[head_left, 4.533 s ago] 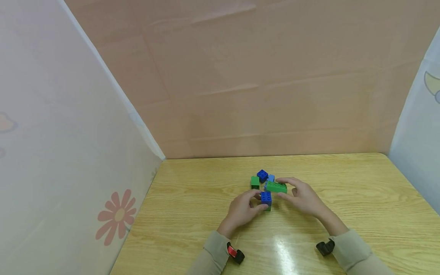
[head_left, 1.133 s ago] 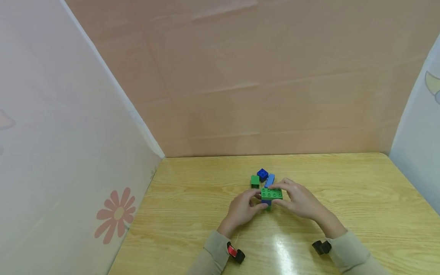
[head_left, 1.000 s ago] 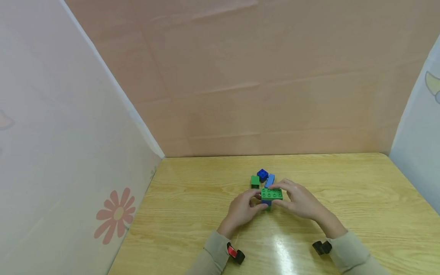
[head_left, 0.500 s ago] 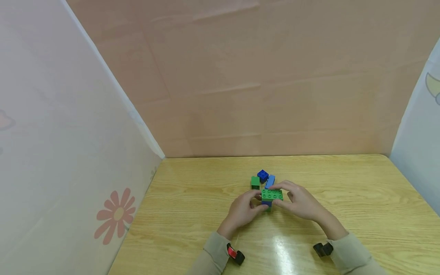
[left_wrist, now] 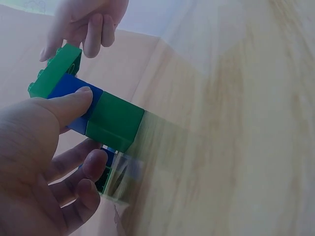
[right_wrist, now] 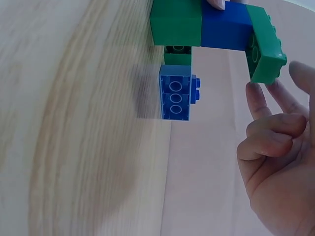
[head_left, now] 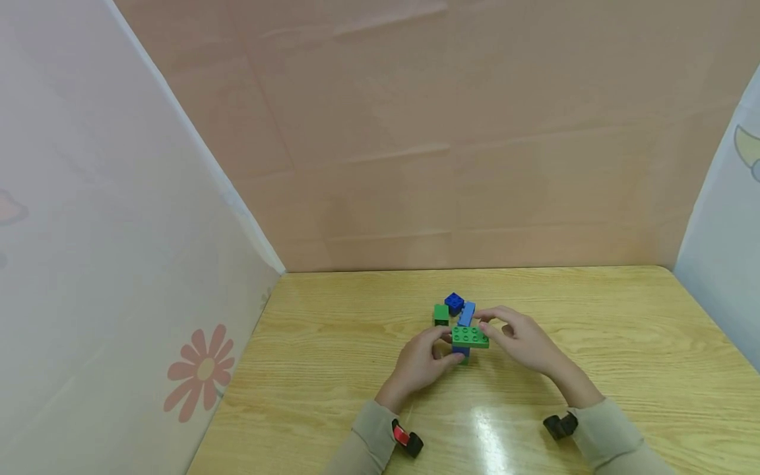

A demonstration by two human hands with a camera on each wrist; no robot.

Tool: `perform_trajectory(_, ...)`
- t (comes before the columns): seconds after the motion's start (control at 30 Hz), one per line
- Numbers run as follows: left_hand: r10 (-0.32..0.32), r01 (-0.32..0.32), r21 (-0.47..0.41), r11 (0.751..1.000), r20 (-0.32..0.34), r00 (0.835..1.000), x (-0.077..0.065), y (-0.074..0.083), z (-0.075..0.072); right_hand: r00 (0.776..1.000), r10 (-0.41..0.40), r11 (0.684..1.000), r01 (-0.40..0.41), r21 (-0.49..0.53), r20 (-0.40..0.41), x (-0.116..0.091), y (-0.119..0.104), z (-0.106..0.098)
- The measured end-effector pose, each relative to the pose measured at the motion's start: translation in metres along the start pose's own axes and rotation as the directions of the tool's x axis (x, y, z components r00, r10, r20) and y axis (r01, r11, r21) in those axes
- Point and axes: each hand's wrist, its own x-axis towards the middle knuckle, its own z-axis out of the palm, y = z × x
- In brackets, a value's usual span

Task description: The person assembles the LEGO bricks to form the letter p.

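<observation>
A small tower of toy building bricks stands upright on the table: a green brick [left_wrist: 117, 117] at the bottom, a dark blue brick [right_wrist: 226, 27] in the middle, and a long green brick [head_left: 470, 337] across the top. The long one overhangs to the right, its studs facing up. My left hand [head_left: 418, 361] pinches the tower at the blue brick, thumb on the near side. By the overhanging end is my right hand [head_left: 525, 340], fingers loosely bent. Its thumb is apart from the brick in the right wrist view; whether a fingertip still touches it, I cannot tell.
Just behind the tower lie a loose green brick [head_left: 441, 314], a dark blue brick [head_left: 454, 303] and a light blue brick [head_left: 467, 313] on its side. The wooden table [head_left: 332, 316] meets a covered wall at the back and a patterned sheet at the left.
The right hand brought the long green brick over and set it on the blue one. Just now it has loosened its grip and shifted slightly right. The left hand has kept its hold.
</observation>
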Motion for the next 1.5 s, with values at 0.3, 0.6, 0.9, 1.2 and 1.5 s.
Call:
perform_trajectory(0.3, 0.004, -0.004, -0.017, 1.000, -0.006, 1.000, 0.002, 0.001, -0.001, 0.999, 0.031, 0.999, -0.033, -0.036, -0.038, 0.005, 0.006, -0.002)
perform_trajectory(0.6, -0.003, 0.002, -0.049, 0.999, -0.015, 1.000, 0.003, 0.004, -0.005, 0.997, 0.057, 0.997, -0.060, -0.049, -0.045, 0.016, 0.012, -0.005)
perform_trajectory(0.9, -0.007, 0.005, -0.063, 0.998, -0.026, 1.000, 0.004, 0.004, -0.006, 0.997, 0.052, 0.996, -0.055, -0.063, -0.055, 0.031, 0.022, -0.002)
perform_trajectory(1.2, 0.035, -0.037, -0.053, 0.998, -0.040, 0.999, 0.005, 0.001, -0.004, 0.998, 0.055, 0.997, -0.058, -0.059, -0.037, 0.043, 0.026, 0.001)
perform_trajectory(1.5, 0.016, -0.018, -0.076, 0.997, -0.032, 0.999, 0.003, -0.001, -0.003, 0.996, 0.081, 0.995, -0.083, -0.047, -0.027, 0.054, 0.038, 0.010)
